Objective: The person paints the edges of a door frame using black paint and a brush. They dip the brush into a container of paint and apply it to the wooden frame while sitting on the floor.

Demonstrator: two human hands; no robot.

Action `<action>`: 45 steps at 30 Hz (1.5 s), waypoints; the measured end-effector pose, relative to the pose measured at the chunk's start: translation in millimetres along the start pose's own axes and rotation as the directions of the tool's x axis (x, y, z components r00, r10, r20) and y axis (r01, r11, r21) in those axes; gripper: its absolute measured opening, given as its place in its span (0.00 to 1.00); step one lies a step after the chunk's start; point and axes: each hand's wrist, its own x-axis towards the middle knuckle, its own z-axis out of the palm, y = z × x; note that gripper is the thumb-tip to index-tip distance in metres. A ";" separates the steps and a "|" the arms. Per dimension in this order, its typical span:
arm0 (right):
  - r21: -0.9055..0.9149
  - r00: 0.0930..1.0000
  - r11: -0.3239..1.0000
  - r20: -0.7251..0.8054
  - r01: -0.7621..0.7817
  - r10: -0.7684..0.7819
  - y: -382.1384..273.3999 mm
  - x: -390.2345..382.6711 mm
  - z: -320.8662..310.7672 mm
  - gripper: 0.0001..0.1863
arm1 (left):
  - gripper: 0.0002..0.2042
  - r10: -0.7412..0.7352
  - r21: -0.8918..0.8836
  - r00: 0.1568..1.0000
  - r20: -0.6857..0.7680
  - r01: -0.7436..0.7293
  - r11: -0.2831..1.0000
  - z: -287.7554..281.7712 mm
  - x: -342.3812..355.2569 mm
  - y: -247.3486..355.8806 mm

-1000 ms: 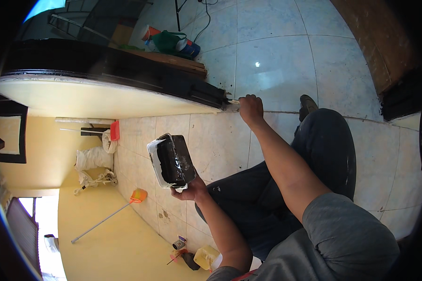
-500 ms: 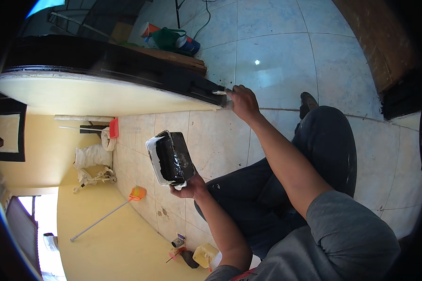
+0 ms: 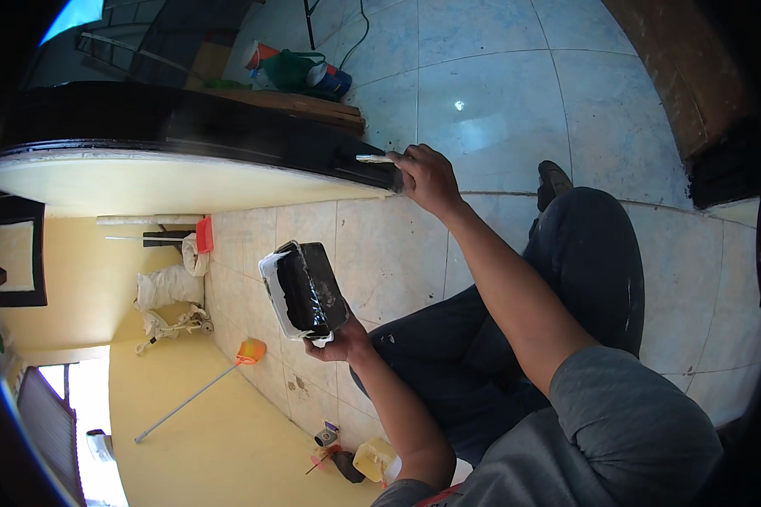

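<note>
My left hand (image 3: 340, 342) grips a rectangular paint container (image 3: 328, 283) from below, its fingers wrapped round the lower end. Black paint coats its inside, and white shows along the rim. My right hand (image 3: 429, 177) is closed on a paintbrush (image 3: 375, 159) with a pale handle; its bristle end is hard to make out against the dark surface. The brush lies at the black-painted door frame (image 3: 254, 139), near that frame's lower end by the floor. The frame runs along the end of a cream wall (image 3: 203, 175).
Beyond the frame stand a blue bucket (image 3: 336, 81) and a green bag (image 3: 292, 72), near wooden boards (image 3: 313, 108). An orange broom (image 3: 250, 350) leans on the yellow wall at left. White sacks (image 3: 171, 288), a red dustpan (image 3: 204, 234) and a yellow container (image 3: 372, 458) lie around.
My right hand has moved slightly left with the paintbrush, along the black frame. The paint container stays in my left hand, nearly in place. The whole view has shifted a little.
</note>
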 end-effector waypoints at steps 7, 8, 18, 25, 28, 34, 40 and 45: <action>0.072 0.997 0.997 -0.073 -0.003 0.008 5.3 -10.6 5.7 0.18 | 0.39 -0.032 -0.020 0.999 0.029 0.033 0.999 2.1 -3.3 0.2; 0.072 0.997 0.997 -0.073 -0.005 0.010 8.4 -14.0 6.6 0.18 | 0.39 -0.035 -0.008 0.999 0.035 0.036 0.999 2.2 -3.8 0.2; -0.150 0.961 0.979 0.219 -0.135 0.166 40.3 -48.4 31.5 0.23 | 0.40 -0.032 -0.052 0.999 0.009 0.033 0.998 5.6 -5.1 -3.4; -0.356 0.914 0.911 0.259 -0.210 0.312 46.4 -52.9 26.1 0.18 | 0.41 -0.013 -0.033 1.000 0.000 0.013 0.999 -0.2 -2.8 -0.5; -0.306 0.893 0.894 0.208 -0.329 0.400 41.0 -38.0 16.8 0.12 | 0.41 -0.010 -0.038 1.000 -0.009 0.010 0.999 1.3 -3.4 -1.3; -0.300 0.773 0.779 0.170 -0.550 0.611 42.3 -21.1 10.2 0.07 | 0.41 -0.029 -0.036 0.999 -0.023 0.029 0.999 0.6 -2.9 -0.7; -0.229 0.782 0.796 0.173 -0.560 0.599 31.4 -30.2 26.6 0.06 | 0.41 -0.059 -0.022 0.998 0.019 0.059 0.998 -2.0 -0.7 -2.3; -0.092 0.869 0.874 0.097 -0.478 0.486 9.8 -3.4 21.9 0.07 | 0.41 -0.038 0.005 0.999 -0.028 0.038 0.999 -5.0 0.0 -3.3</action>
